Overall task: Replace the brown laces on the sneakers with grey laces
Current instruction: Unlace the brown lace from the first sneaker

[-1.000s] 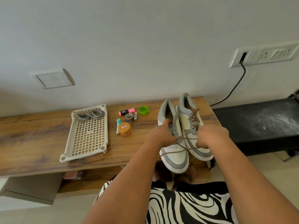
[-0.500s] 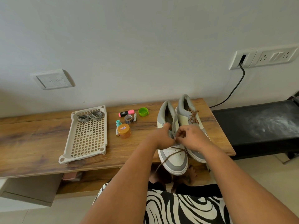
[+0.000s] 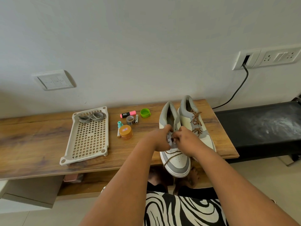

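Grey laces [image 3: 92, 117] coiled in tray [image 3: 88, 158]

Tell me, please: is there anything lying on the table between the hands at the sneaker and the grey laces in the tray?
Yes. An orange-lidded jar and a teal-capped marker lie between the hands and the tray holding the grey laces; reaching above them avoids both.

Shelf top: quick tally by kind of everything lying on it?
Sneakers: 2
Tray: 1
Grey lace bundles: 2
Highlighter: 1
Green cap: 1
Tape roll: 1
Batteries: 2
Jar: 1
Teal bottle: 1
Total: 12
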The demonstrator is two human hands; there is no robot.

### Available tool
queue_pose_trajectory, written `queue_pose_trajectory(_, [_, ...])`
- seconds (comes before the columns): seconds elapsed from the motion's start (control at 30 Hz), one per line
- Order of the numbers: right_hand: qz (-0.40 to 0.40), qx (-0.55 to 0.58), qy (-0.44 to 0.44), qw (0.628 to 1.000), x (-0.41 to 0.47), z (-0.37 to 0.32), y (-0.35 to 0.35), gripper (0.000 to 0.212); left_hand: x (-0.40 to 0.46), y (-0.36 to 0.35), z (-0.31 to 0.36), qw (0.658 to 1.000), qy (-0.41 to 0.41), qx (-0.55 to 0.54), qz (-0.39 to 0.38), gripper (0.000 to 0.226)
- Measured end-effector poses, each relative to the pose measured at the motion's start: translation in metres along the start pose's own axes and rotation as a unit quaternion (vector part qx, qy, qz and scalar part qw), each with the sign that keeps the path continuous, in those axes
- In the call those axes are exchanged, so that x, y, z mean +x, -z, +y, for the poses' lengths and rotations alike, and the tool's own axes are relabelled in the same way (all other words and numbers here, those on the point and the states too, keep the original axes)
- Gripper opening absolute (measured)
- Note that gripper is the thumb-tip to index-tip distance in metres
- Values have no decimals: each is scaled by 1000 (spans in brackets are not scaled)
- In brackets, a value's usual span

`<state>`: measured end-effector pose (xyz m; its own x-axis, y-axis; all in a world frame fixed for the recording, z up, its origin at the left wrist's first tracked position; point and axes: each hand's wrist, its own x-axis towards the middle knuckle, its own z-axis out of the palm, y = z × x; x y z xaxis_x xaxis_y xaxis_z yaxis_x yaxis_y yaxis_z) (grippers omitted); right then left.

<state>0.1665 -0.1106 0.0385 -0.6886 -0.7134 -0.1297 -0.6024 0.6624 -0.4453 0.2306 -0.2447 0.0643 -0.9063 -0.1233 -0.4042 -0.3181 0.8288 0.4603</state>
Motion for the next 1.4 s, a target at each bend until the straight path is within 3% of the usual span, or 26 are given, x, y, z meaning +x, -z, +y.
queue_pose_trajectory(0.13, [-16, 28, -9, 999, 1, 3, 3, 26, -1, -4, 1, 999, 1, 32, 3, 86])
queue_pose_trajectory(0.4, [-49, 69, -59, 995, 6, -2, -1, 25, 0, -3, -1, 991, 9, 123, 46, 72])
queue_pose_trajectory(0.5, [-65, 120, -96, 986, 9, -2, 0, 23, 2, 0, -6, 978, 26, 183, 96, 92])
queue_pose_trajectory(0.6, [-61, 206, -134, 967, 11, 0, 1, 28, 4, 6, -18, 977, 71, 153, 133, 107])
queue_pose_trajectory(0.67, [-71, 209, -149, 964, 14, 2, 1, 21, 4, 9, -26, 975, 96, 140, 141, 109])
queue_pose_trajectory(0.8, [-85, 247, -162, 952, 14, -1, 4, 14, 0, 14, -27, 959, 136, 167, 186, 81])
queue_pose_trajectory(0.9, [-75, 326, -191, 923, 9, -2, 5, 8, -2, 14, -20, 960, 148, 182, 152, 49])
queue_pose_trajectory(1.03, [-62, 463, -226, 855, 2, 2, 4, 11, 2, 2, -4, 973, 108, -23, 201, 31])
queue_pose_trajectory(1.1, [-62, 481, -220, 846, 0, 3, 6, 16, 6, -2, 2, 970, 125, -61, 199, 45])
queue_pose_trajectory(1.17, [-58, 462, -203, 861, 0, 3, 7, 20, 9, -7, 0, 976, 144, -27, 164, 59])
queue_pose_trajectory(1.27, [-24, 455, -203, 867, 2, 4, 2, 22, 13, -8, -4, 980, 141, -52, 134, 43])
queue_pose_trajectory(1.4, [-9, 554, -238, 798, 4, 4, 3, 11, 12, -1, -8, 983, 122, -86, 111, 36])
